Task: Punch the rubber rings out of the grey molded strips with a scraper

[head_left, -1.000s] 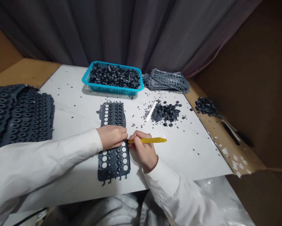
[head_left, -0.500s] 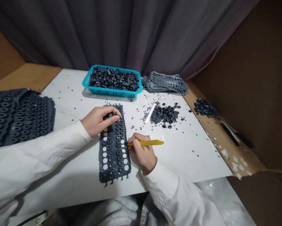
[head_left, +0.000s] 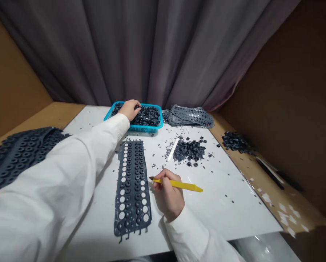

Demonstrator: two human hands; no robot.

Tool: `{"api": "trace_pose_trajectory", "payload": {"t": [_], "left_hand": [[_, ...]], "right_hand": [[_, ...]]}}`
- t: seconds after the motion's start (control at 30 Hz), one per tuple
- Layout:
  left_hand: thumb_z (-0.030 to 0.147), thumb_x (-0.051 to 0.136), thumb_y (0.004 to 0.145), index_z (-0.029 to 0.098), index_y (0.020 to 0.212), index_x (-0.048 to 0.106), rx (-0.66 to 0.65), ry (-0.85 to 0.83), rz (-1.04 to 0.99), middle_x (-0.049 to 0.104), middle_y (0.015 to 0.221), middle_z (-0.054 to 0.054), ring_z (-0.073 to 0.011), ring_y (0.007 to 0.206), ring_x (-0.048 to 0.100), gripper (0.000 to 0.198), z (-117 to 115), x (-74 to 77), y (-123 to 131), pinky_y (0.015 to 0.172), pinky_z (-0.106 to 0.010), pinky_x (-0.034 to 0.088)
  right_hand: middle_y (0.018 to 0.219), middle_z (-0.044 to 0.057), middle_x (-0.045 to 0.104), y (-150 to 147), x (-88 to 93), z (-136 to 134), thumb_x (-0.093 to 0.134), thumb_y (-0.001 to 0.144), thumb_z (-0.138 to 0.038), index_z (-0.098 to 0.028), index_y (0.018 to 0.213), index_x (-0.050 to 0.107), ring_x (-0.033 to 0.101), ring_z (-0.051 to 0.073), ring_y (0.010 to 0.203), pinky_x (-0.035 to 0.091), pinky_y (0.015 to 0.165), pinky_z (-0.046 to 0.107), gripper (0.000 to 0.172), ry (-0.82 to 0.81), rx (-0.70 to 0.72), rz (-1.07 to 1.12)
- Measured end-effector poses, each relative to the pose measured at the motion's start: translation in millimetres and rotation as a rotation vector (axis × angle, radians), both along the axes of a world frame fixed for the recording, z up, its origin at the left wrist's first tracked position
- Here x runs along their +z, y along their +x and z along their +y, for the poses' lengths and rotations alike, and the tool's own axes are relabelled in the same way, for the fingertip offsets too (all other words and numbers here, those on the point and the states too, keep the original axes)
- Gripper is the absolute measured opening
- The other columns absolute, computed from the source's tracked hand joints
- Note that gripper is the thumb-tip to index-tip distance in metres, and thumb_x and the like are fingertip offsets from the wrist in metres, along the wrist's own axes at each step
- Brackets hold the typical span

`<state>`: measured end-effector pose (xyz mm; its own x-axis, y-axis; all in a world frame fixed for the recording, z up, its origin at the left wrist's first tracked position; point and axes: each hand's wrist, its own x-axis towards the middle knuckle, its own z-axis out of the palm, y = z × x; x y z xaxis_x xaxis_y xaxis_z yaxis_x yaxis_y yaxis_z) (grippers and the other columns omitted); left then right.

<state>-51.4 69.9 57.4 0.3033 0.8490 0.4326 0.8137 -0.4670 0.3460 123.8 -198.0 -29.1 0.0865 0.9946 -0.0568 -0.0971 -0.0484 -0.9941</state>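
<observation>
Yellow and slim, a dark-tipped pen-shaped tool is pinched in the right hand; just left of those fingertips lies a dark grey, ring-studded sheet. The left hand curls over small black pieces in a bright blue basket; whether its fingers hold any, I cannot tell. A brushing wrist could spill pieces; a slipping tip could nick the sheet.

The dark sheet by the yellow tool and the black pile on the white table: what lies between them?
In the head view, a white stick lies between the dark sheet and the black pile, with small dark bits scattered nearby.
</observation>
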Motion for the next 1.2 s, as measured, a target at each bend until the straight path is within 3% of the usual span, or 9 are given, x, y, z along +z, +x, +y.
{"api": "trace_pose_trajectory", "payload": {"t": [0.13, 0.3, 0.47, 0.6, 0.77, 0.87, 0.97, 1.1, 1.2], "left_hand": [[0.017, 0.051, 0.079, 0.011, 0.101, 0.063, 0.026, -0.061, 0.021, 0.063, 0.109, -0.011, -0.0218, 0.105, 0.054, 0.026, 26.1, -5.5, 16.4, 0.098, -0.034, 0.036], [0.025, 0.054, 0.078, 0.008, 0.107, 0.063, 0.024, -0.134, 0.016, 0.066, 0.108, -0.013, -0.0233, 0.102, 0.058, 0.035, 35.4, -8.8, 23.8, 0.094, -0.031, 0.041], [0.035, 0.048, 0.082, 0.011, 0.110, 0.064, 0.049, -0.152, -0.001, 0.065, 0.113, -0.010, -0.0225, 0.107, 0.057, 0.040, 29.2, 2.3, 16.4, 0.097, -0.030, 0.039], [0.024, 0.049, 0.078, 0.012, 0.108, 0.065, 0.057, -0.106, 0.018, 0.067, 0.109, -0.008, -0.0211, 0.102, 0.059, 0.035, 17.0, 8.0, 1.8, 0.097, -0.030, 0.040], [0.014, 0.049, 0.072, 0.015, 0.110, 0.063, -0.042, -0.063, 0.081, 0.064, 0.113, -0.006, -0.0201, 0.106, 0.056, 0.041, 3.8, 10.3, -19.8, 0.098, -0.029, 0.037], [0.013, 0.048, 0.072, 0.013, 0.107, 0.062, -0.073, -0.049, 0.029, 0.065, 0.105, -0.007, -0.0186, 0.093, 0.060, 0.037, -23.7, 12.9, -22.6, 0.089, -0.029, 0.043], [0.020, 0.050, 0.076, 0.014, 0.093, 0.063, -0.183, -0.053, 0.040, 0.065, 0.084, -0.005, -0.0161, 0.074, 0.059, 0.022, -81.9, 9.2, -15.4, 0.076, -0.029, 0.046], [0.025, 0.055, 0.078, 0.017, 0.081, 0.063, -0.560, -0.229, 0.266, 0.062, 0.078, -0.003, -0.0177, 0.078, 0.057, 0.012, -167.7, -11.8, -4.3, 0.073, -0.029, 0.044], [0.023, 0.057, 0.076, 0.017, 0.082, 0.061, -0.562, -0.354, 0.320, 0.061, 0.080, -0.004, -0.0189, 0.081, 0.057, 0.010, -197.5, -28.4, -0.4, 0.071, -0.028, 0.045]], "right_hand": [[0.055, 0.002, 0.058, -0.7, 2.0, 2.4, 0.043, 0.077, -0.019, -0.018, 0.065, 0.057, 0.051, 0.013, 0.052, 0.040, 0.049, 0.023, 0.019, 0.015, 0.004, 0.007], [0.055, 0.002, 0.057, -0.8, 7.4, 4.3, 0.044, 0.075, -0.019, -0.018, 0.063, 0.056, 0.051, 0.013, 0.052, 0.040, 0.049, 0.023, 0.018, -0.007, 0.012, -0.004], [0.055, 0.001, 0.057, -0.6, 10.1, 4.1, 0.043, 0.075, -0.019, -0.018, 0.063, 0.057, 0.051, 0.013, 0.052, 0.041, 0.050, 0.023, 0.018, -0.006, 0.025, -0.037], [0.056, 0.001, 0.058, -2.5, 5.9, 5.5, 0.042, 0.078, -0.021, -0.018, 0.066, 0.057, 0.052, 0.013, 0.052, 0.041, 0.051, 0.023, 0.019, -0.035, 0.064, -0.022], [0.054, 0.000, 0.057, -1.4, 11.0, 21.8, 0.043, 0.077, -0.019, -0.017, 0.064, 0.057, 0.050, 0.011, 0.050, 0.039, 0.049, 0.021, 0.020, -0.017, 0.136, -0.136], [0.049, -0.001, 0.055, 1.8, 16.3, 34.2, 0.044, 0.075, -0.017, -0.017, 0.060, 0.057, 0.048, 0.010, 0.045, 0.038, 0.045, 0.020, 0.020, -0.015, 0.193, -0.192], [0.047, -0.001, 0.055, 4.5, 13.3, 39.9, 0.043, 0.074, -0.017, -0.016, 0.059, 0.056, 0.048, 0.010, 0.042, 0.038, 0.043, 0.019, 0.020, -0.037, 0.262, -0.166], [0.046, -0.001, 0.056, 5.6, 1.8, 38.0, 0.043, 0.075, -0.018, -0.015, 0.061, 0.057, 0.048, 0.010, 0.040, 0.038, 0.041, 0.019, 0.019, -0.057, 0.275, -0.112], [0.047, -0.001, 0.056, 5.6, -0.8, 35.5, 0.043, 0.075, -0.018, -0.016, 0.062, 0.058, 0.049, 0.010, 0.042, 0.039, 0.043, 0.020, 0.020, -0.053, 0.277, -0.123]]}}
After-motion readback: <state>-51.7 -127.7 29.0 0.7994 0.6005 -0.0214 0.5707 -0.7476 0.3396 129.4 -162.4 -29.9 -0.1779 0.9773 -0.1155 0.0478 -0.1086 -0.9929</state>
